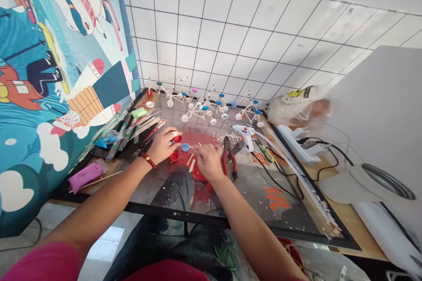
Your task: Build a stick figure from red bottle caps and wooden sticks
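Observation:
My left hand, with a beaded bracelet at the wrist, has its thumb and fingers closed around a red bottle cap. Just below it, another red cap lies on the work surface. A blue cap sits between my two hands. In a pinch, my right hand holds a thin pale stick pointing toward the blue cap. Short cut sticks lie on the red patch in front of me.
Several stick-and-cap models stand along the back. Right of my hands are red-handled pliers and a white glue gun with its cord. Packaged sticks and a pink packet lie left. A power strip is far right.

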`<action>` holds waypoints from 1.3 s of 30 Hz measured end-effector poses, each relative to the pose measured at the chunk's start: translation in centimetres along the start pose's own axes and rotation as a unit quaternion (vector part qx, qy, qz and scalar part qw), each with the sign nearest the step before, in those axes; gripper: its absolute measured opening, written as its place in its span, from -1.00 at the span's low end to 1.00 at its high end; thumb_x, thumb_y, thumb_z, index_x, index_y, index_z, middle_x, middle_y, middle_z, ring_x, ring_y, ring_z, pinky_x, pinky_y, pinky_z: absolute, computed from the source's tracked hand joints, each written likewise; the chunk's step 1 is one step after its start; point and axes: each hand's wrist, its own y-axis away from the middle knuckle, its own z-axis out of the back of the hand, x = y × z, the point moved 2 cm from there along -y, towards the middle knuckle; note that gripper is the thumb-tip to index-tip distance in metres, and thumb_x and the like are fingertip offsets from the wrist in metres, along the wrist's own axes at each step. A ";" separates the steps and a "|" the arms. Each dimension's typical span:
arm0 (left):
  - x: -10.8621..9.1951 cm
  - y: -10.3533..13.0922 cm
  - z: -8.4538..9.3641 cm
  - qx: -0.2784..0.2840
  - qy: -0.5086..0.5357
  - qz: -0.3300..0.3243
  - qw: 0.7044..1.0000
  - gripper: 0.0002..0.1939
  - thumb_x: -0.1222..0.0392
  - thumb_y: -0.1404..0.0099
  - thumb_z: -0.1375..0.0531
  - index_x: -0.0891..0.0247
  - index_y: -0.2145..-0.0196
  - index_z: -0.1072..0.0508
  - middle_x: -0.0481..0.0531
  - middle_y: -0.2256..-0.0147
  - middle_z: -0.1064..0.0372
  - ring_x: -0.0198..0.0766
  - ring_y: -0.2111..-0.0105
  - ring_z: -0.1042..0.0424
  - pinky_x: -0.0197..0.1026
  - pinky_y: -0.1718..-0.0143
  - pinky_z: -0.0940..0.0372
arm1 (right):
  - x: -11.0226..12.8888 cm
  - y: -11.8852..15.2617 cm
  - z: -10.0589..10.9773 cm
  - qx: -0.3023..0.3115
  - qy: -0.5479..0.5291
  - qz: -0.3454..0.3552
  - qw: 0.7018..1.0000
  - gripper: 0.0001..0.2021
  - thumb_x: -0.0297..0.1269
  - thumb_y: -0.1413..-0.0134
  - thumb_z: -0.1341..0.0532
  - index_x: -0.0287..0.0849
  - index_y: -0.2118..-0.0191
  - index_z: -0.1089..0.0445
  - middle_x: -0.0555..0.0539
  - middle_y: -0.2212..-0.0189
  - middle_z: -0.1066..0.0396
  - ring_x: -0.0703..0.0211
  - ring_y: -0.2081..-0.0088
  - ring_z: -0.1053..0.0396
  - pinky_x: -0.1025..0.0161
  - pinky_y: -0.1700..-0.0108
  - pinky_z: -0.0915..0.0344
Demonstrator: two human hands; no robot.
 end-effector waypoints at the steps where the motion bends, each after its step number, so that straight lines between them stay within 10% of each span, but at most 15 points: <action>1: 0.1 0.0 0.1 0.003 -0.002 -0.002 1.000 -0.77 0.28 -0.25 -0.26 0.26 0.11 -0.51 0.13 0.12 -0.44 -0.14 0.09 -0.47 -0.05 0.02 -0.39 | 0.0 0.0 0.0 -0.001 0.003 -0.002 1.000 -0.75 -0.44 -0.28 -0.12 -0.06 0.10 -0.51 -0.05 0.28 -0.57 0.10 0.17 -0.36 0.09 0.03 0.07; 12: 2.0 -0.7 1.9 0.058 -0.012 0.169 0.984 -0.68 -0.03 -0.32 -0.18 0.25 0.23 -0.59 0.08 0.28 -0.58 -0.23 0.37 -0.47 -0.21 0.28 -0.35 | -0.4 -0.1 -0.1 -0.017 -0.012 -0.041 0.999 -0.81 -0.43 -0.24 -0.17 -0.06 0.18 -0.52 -0.06 0.19 -0.52 0.07 0.08 -0.32 0.10 0.00 0.05; 19: 2.3 -0.4 1.3 0.029 0.043 0.222 0.974 -0.53 0.17 -0.12 -0.32 0.25 -0.02 -0.50 0.06 0.22 -0.59 -0.17 0.30 -0.53 -0.15 0.20 -0.42 | -0.5 0.0 -0.3 -0.004 -0.016 -0.022 1.000 -0.81 -0.40 -0.26 -0.19 -0.03 0.15 -0.54 -0.06 0.19 -0.46 0.10 0.11 -0.32 0.14 0.03 0.01; 31: -0.3 -0.4 0.3 0.191 0.018 -0.022 0.981 -0.71 0.11 0.03 -0.47 0.20 0.32 -0.59 0.07 0.21 -0.57 -0.07 0.07 -0.43 0.01 -0.06 -0.31 | -0.2 -0.3 -0.1 0.006 -0.003 -0.041 0.999 -0.82 -0.35 -0.34 -0.15 -0.05 0.14 -0.52 -0.03 0.26 -0.53 0.13 0.16 -0.36 0.12 0.07 0.07; 39: 0.7 -0.7 0.9 0.103 0.008 0.005 0.995 -0.82 0.17 -0.25 -0.25 0.19 0.20 -0.59 0.12 0.13 -0.54 -0.10 0.09 -0.48 0.04 -0.08 -0.32 | -0.1 -0.2 0.0 0.010 -0.003 -0.039 0.999 -0.75 -0.46 -0.29 -0.11 -0.05 0.12 -0.52 -0.06 0.24 -0.49 0.10 0.13 -0.33 0.12 0.05 0.05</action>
